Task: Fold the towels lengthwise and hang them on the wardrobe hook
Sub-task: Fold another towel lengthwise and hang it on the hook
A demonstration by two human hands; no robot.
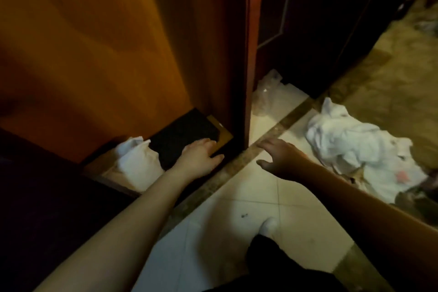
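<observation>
- Our left hand (200,157) reaches low by the wardrobe (118,54), fingers relaxed, holding nothing.
- Our right hand (280,157) hovers over the floor (237,208), fingers spread, empty.
- The white towels (355,147) lie crumpled on the floor, right; we judge picking one up comes next.

Bare tiled floor (237,197) found open between both arms. Passage right blocked by crumpled white towels (355,147); left blocked by wardrobe door (118,54).

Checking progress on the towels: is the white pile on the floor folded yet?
Not folded: the white towel pile lies crumpled on the floor, neither hand touching it.
</observation>
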